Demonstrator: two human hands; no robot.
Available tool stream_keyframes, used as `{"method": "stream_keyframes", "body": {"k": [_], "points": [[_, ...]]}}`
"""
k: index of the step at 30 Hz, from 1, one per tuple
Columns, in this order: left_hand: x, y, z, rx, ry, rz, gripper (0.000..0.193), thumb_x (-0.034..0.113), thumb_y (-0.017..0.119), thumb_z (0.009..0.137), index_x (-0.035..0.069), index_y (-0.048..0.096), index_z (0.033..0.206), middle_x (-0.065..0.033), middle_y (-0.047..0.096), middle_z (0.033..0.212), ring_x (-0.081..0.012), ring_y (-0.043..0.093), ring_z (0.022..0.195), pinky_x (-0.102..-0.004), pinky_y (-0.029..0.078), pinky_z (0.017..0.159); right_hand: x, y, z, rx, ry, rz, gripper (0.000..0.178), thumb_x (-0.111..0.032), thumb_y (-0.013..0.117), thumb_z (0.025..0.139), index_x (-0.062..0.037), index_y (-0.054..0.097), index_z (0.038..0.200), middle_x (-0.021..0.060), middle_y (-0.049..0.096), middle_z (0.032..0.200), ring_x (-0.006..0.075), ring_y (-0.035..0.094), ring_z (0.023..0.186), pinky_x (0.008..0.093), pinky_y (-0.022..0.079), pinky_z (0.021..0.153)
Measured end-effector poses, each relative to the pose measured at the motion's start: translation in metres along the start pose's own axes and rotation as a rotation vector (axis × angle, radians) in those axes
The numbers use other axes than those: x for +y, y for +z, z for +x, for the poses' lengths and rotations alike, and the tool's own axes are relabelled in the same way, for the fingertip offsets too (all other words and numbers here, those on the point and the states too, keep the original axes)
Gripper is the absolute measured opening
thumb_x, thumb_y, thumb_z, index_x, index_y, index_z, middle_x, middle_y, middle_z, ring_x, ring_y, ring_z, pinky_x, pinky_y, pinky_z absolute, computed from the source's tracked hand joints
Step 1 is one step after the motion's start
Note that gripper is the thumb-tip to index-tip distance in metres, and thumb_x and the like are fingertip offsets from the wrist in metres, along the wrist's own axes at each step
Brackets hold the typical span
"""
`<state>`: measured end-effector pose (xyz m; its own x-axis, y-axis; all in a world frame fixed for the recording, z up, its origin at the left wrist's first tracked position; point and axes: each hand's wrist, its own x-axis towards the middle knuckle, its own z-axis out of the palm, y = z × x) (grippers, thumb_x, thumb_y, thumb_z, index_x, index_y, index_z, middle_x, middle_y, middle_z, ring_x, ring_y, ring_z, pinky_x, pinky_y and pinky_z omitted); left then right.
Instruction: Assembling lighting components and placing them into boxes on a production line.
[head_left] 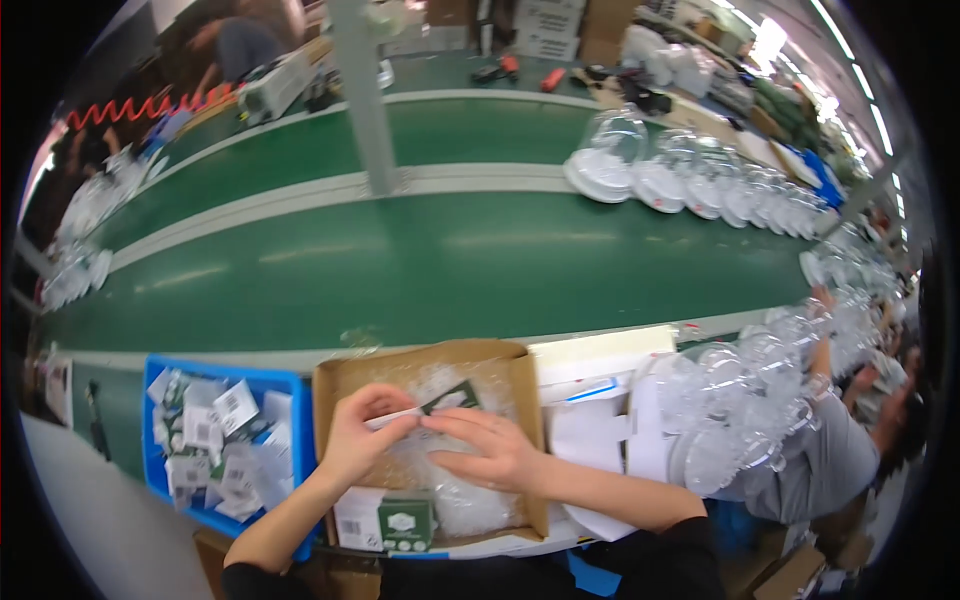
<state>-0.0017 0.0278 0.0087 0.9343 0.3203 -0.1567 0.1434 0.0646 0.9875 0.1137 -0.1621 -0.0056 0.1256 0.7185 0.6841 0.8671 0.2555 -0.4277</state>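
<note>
Over a shallow cardboard box [530,400] my two hands meet at a small green-and-white printed card [455,398]. My left hand [370,430] pinches its white end between thumb and fingers. My right hand [490,450] grips the card near its middle, fingers pointing left; part of the card is hidden behind them. Clear plastic bags [475,505] lie loose in the box beneath my hands. At the box's near left corner, below my left wrist, rest more green-and-white cards [405,522].
A blue bin [150,430] of labelled packets [205,430] stands left of the box. White sheets [590,440] lie to its right, beside clear domes [725,400]. Beyond runs a green conveyor belt [450,260] with a row of domes [605,165] behind. Another person [825,450] works at right.
</note>
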Motion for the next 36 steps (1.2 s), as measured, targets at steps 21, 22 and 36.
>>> {"method": "stream_keyframes", "body": {"k": [21,22,36], "points": [[-0.006,0.023,-0.018,-0.019,0.223,0.202,0.035,0.006,0.075,0.081,0.002,0.061,0.113,-0.0053,0.064,0.091,-0.0121,0.063,0.086,-0.028,0.053,0.082,0.005,0.002,0.001,-0.117,0.247,0.342,0.01,-0.004,0.067,0.079,-0.003,0.068,0.089,0.0114,0.057,0.133,0.0281,0.067,0.086,0.0345,0.055,0.072],[-0.008,0.02,-0.019,-0.014,0.229,0.18,0.035,0.007,0.075,0.081,0.002,0.061,0.113,-0.005,0.064,0.091,-0.0117,0.062,0.086,-0.0277,0.053,0.081,0.005,0.002,0.003,-0.161,0.265,0.382,0.01,-0.003,0.067,0.079,-0.0029,0.068,0.089,0.0119,0.056,0.133,0.0288,0.068,0.085,0.0343,0.055,0.072],[0.004,0.015,-0.006,-0.057,0.305,0.394,0.023,0.022,0.074,0.084,0.003,0.07,0.097,-0.0105,0.07,0.089,-0.0169,0.066,0.081,-0.0283,0.051,0.073,-0.008,0.0,0.006,0.148,0.247,0.423,0.013,0.005,0.065,0.079,-0.0024,0.069,0.09,0.0165,0.067,0.1,0.029,0.066,0.095,0.035,0.052,0.085]]}}
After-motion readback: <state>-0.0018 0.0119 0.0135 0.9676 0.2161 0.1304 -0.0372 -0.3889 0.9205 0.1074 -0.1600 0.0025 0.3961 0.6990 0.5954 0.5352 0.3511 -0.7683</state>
